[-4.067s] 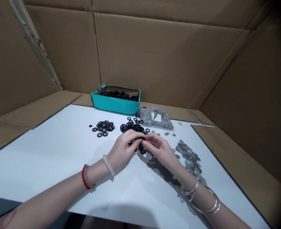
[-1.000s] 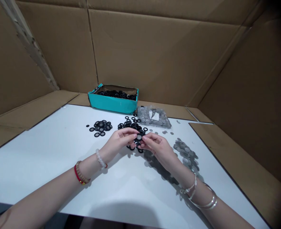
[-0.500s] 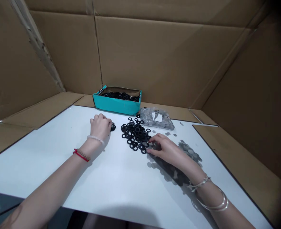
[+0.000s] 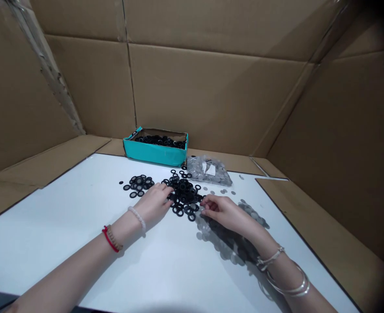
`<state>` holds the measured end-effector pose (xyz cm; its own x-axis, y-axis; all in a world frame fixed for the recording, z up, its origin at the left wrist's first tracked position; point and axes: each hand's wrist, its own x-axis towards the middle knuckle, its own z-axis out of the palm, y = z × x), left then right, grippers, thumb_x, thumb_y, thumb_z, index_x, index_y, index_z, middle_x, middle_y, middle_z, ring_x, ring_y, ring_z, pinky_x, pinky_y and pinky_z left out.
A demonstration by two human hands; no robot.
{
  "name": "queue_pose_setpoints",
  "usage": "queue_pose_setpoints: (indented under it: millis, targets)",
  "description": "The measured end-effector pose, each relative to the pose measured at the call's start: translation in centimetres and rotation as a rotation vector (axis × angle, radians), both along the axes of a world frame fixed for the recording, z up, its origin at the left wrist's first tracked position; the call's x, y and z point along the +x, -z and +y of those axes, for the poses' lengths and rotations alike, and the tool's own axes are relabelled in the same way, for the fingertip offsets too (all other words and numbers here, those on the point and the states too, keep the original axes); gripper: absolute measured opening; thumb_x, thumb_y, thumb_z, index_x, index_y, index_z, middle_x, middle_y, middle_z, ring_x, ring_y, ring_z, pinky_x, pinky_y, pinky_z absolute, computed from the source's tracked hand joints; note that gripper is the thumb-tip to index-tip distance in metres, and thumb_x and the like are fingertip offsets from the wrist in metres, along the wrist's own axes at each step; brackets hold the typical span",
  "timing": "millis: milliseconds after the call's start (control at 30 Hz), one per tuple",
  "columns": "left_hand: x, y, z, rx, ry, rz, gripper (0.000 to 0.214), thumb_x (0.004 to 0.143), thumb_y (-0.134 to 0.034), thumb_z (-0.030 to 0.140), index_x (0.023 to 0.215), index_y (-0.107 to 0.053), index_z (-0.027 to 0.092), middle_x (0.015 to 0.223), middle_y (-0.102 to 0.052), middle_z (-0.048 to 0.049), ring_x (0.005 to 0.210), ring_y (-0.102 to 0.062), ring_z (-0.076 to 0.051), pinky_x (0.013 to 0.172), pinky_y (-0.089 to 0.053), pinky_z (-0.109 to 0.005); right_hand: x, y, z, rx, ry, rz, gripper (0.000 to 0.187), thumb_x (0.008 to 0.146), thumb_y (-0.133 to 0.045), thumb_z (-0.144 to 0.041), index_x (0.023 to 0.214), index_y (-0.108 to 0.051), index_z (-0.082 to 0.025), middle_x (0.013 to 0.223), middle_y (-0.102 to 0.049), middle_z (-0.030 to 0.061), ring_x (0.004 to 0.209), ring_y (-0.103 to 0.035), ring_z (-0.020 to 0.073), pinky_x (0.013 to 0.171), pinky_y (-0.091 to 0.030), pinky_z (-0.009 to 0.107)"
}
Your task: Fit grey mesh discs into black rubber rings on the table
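My left hand reaches into the left side of a heap of black rings, its thumb and fingers bent and slightly apart, with no held thing visible between them. My right hand is at the heap's right edge, thumb and fingertips drawn close together; what sits between them is too small to make out. Below and behind it, partly hidden by hand and shadow, lie many thin grey discs. Left of the heap is a smaller group of black rings with grey centres.
At the back stands a turquoise box holding many black rings. Beside it lies a clear plastic bag of grey discs with a white label. Cardboard walls enclose the white table at the back and sides.
My left hand has moved right from the smaller group to the ring heap, uncovering that group. My right hand stays by the heap, its fingertips closer together. The view has tilted up slightly.
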<state>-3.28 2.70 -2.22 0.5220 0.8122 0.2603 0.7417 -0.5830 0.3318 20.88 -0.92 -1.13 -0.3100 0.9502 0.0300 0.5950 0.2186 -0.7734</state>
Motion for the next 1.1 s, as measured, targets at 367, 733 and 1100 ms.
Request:
queue_pose_setpoints:
  millis: [367,733,1100]
  targets:
    - [1.6,-2.1,-1.3,-0.409,0.049,-0.575,0.028,0.081,-0.047,0.037,0.084,-0.065,0.016,0.079,-0.062,-0.0052,0.071,-0.054,-0.017,0.064,-0.042,-0.027,-3.0,-0.7,-0.1,-0.14,0.032,0.569,0.024,0.067,-0.067,-0.036,0.08,-0.059,-0.017,0.072,-0.06,0.0003,0.066,-0.06,0.0144,0.068,-0.048,0.03]
    - [2.7,-1.9,-2.4,-1.018,0.024,-1.09,0.022,0.068,-0.068,0.033,0.078,-0.063,0.014,0.069,-0.058,-0.0017,0.063,-0.051,-0.01,0.062,-0.041,-0.022,-3.8,-0.2,-0.5,-0.242,0.073,0.719,0.025,0.068,-0.068,-0.035,0.083,-0.059,-0.018,0.07,-0.058,-0.0019,0.062,-0.059,0.0121,0.066,-0.051,0.029]
    - [2.9,-1.5,-2.8,-1.231,0.042,-1.262,0.018,0.073,-0.064,0.029,0.079,-0.059,0.013,0.069,-0.057,-0.0026,0.067,-0.056,-0.012,0.067,-0.045,-0.024,-4.1,0.7,-0.4,-0.202,0.046,0.727,0.026,0.072,-0.064,-0.035,0.092,-0.056,-0.019,0.069,-0.056,-0.0022,0.061,-0.057,0.0118,0.066,-0.05,0.029]
